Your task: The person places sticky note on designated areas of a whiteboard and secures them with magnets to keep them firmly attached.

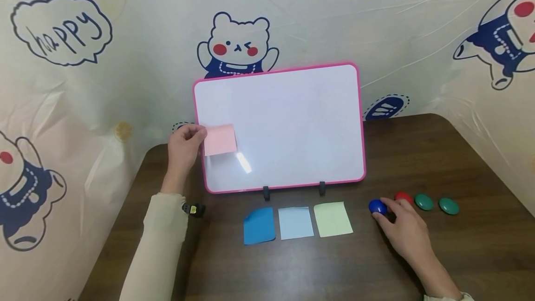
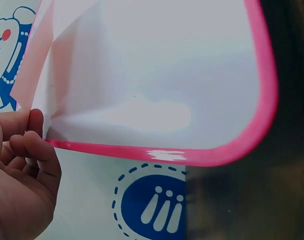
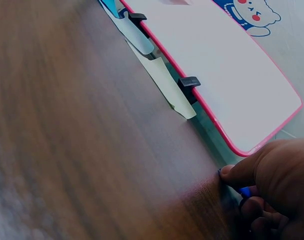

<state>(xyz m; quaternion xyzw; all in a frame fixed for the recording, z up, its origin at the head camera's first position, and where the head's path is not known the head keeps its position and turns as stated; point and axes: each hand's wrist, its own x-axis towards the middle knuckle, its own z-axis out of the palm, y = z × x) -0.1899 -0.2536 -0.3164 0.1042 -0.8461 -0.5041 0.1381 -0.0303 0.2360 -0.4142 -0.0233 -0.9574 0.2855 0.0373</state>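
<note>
Pink note (image 1: 220, 140) lies against the left side of the whiteboard (image 1: 288, 115), edge pinched by the left hand's (image 1: 184, 145) fingers, no disc there yet; the right hand's (image 1: 406, 227) fingers pinch a blue disc (image 1: 377, 206); three notes (image 1: 296, 223), three discs (image 1: 424, 202) lie unused on the worktop (image 1: 292, 273)
</note>
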